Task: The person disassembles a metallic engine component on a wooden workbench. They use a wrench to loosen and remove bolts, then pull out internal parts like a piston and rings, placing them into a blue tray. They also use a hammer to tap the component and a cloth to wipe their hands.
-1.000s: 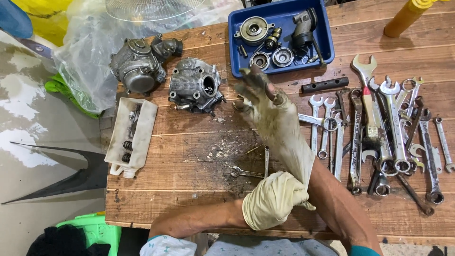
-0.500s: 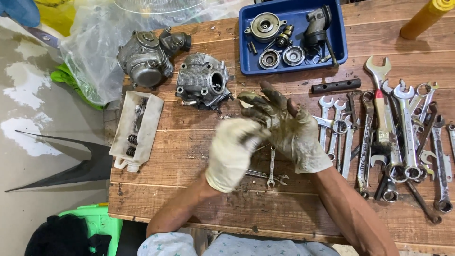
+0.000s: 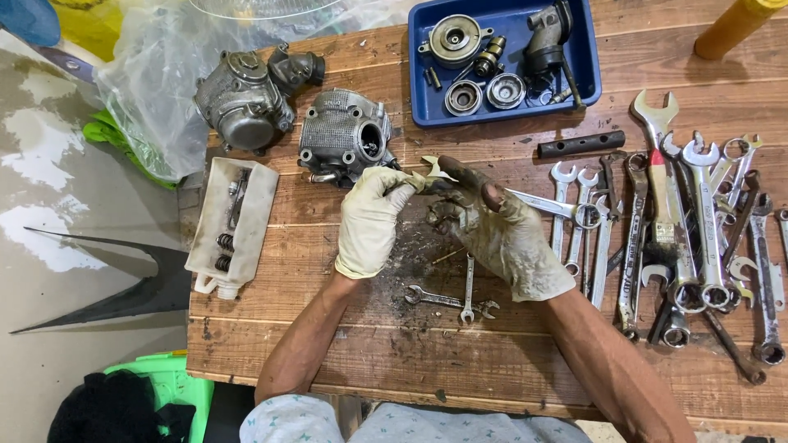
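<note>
Both my hands wear dirty pale gloves and meet over the middle of the wooden table (image 3: pixel 328 344). My left hand (image 3: pixel 369 221) pinches a pale loose flap of glove (image 3: pixel 433 170) at the fingertips of my right hand (image 3: pixel 502 234). The right glove is torn, and a bare fingertip shows through it. The right fingers are half curled with nothing clearly in them. A grey finned cylinder head (image 3: pixel 345 135) lies just beyond the left hand. A spanner (image 3: pixel 566 211) lies flat under the right hand's far side. Two small spanners (image 3: pixel 460 299) lie crossed near my wrists.
A blue tray (image 3: pixel 588 74) of engine parts sits at the back. A grey engine casing (image 3: pixel 246 98) rests on a plastic bag at back left. A cut white container (image 3: pixel 230 217) holds springs. Several spanners (image 3: pixel 689 221) and a black rod (image 3: pixel 581 144) fill the right side.
My left hand has come up from the near table edge to my right hand and taken hold of the glove at its fingertips. The right hand has stayed over the table's middle.
</note>
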